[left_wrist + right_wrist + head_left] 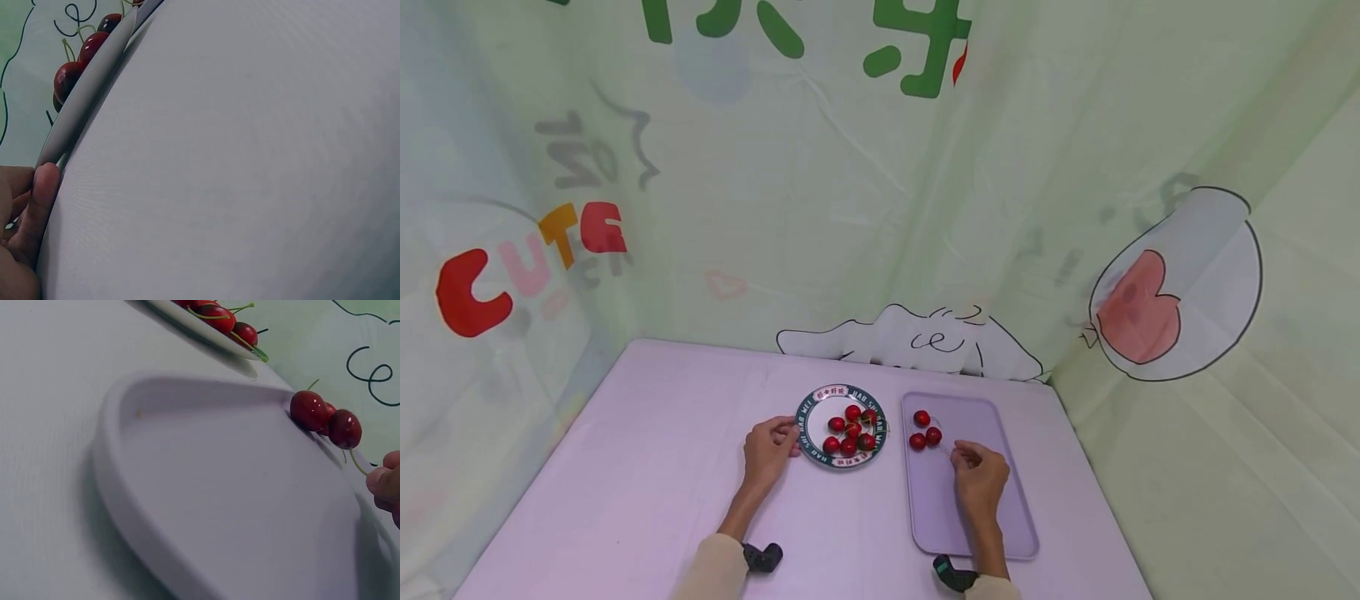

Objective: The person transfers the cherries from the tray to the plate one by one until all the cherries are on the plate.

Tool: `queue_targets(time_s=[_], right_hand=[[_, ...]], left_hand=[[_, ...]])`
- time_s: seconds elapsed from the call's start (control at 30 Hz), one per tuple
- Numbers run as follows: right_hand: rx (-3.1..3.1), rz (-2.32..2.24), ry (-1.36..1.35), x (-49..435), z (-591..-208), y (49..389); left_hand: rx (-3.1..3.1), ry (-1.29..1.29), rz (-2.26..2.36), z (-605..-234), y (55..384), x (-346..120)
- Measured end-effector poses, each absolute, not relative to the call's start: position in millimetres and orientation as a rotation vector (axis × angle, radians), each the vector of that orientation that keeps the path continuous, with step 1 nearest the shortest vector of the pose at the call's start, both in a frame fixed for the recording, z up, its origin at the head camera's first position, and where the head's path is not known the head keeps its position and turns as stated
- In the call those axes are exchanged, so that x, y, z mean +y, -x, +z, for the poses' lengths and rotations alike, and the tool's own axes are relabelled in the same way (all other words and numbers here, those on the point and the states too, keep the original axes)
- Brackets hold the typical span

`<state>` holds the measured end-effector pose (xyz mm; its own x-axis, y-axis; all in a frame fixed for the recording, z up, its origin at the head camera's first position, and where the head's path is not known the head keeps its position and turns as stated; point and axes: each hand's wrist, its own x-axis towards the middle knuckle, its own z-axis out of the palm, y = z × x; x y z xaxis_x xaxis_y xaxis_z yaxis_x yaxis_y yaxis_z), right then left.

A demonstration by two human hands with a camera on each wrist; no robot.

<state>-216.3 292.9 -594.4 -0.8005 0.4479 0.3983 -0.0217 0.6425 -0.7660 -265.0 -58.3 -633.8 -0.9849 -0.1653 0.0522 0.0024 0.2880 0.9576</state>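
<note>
A round plate (pixel 817 419) with a dark green lettered rim holds several red cherries (pixel 853 431). My left hand (pixel 767 452) pinches the plate's left edge between thumb and fingers. Over the lilac tray (pixel 942 500), my right hand (pixel 982 482) pinches the thin green stem (pixel 357 463) of a dark red cherry (pixel 345 430). That cherry is close beside two others (pixel 920 428) at the tray's far left part. From the left wrist, the plate's pale outer side (pixel 87 100) shows, with cherries peeking over it.
A pinkish-white cloth covers the table (pixel 647 475). The plate stands left of the tray, with a narrow gap between them. The tray has a low raised rim. A printed curtain (pixel 850 208) hangs behind the table and along both sides.
</note>
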Motion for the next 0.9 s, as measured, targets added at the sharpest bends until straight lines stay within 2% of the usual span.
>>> queue_targets(time_s=[0.5, 0.9], right_hand=[[-2.111, 1.128, 0.333, 297.9, -587.9, 218.1], [-1.976, 1.349, 0.121, 284.8, -581.4, 234.6]], left_hand=[[-2.410, -0.145, -1.797, -632.1, 265.6, -58.8], [-2.372, -0.121, -1.798, -629.5, 263.9, -59.3]])
